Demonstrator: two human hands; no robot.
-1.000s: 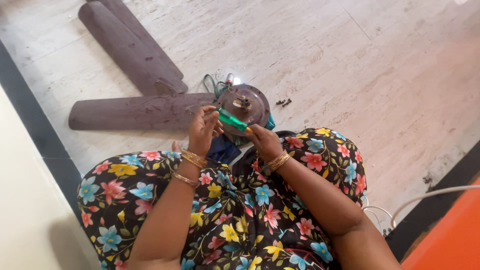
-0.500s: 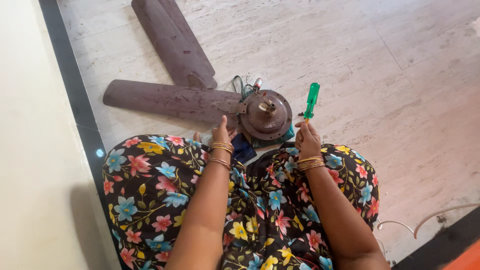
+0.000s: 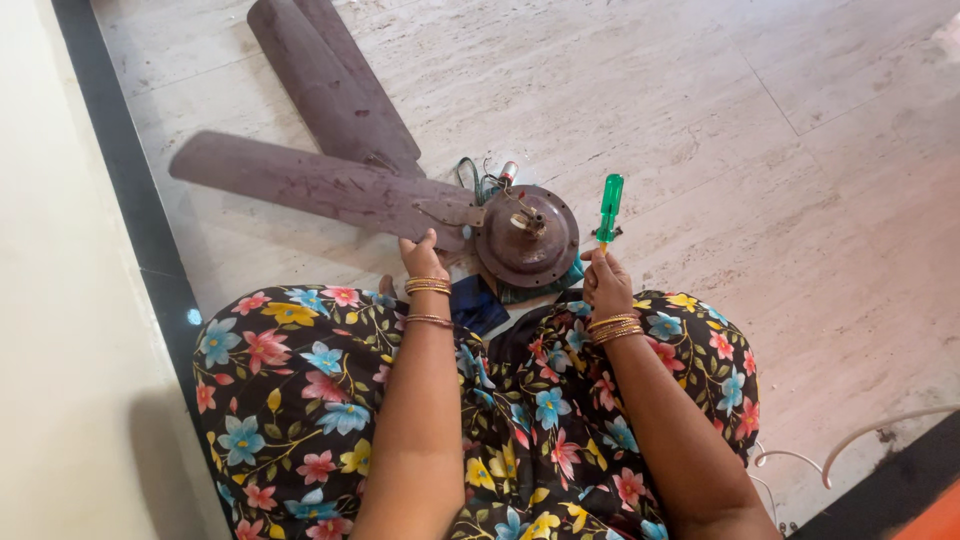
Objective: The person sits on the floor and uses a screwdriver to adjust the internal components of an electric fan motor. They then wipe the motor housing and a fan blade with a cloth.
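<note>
Person seated on the marble floor (image 3: 700,120), knees spread under a black floral dress (image 3: 300,390), seen from above. Both forearms extend forward from the bottom of the frame, roughly parallel, each with gold bangles at the wrist.

Left hand (image 3: 421,257): reaches ahead to the near edge of the closest fan blade (image 3: 310,185), just beside the bracket that joins it to the motor. Fingers curled down over the blade edge, thumb on top; the hand grips or presses the blade, exact contact under the fingers not visible.

Right hand (image 3: 605,280): raised slightly, fist closed around the lower shaft of a green-handled screwdriver (image 3: 609,205). Tool stands nearly upright, handle up, tip hidden inside the fist. It is just right of the motor, not touching it.

Ceiling fan motor housing (image 3: 527,237): round, brown, rusty, lying flat on the floor between the two hands, directly in front of the knees. Loose wires (image 3: 478,180) bunch at its far side. Two further brown blades (image 3: 330,80) lie overlapping, pointing away toward upper left.
</note>
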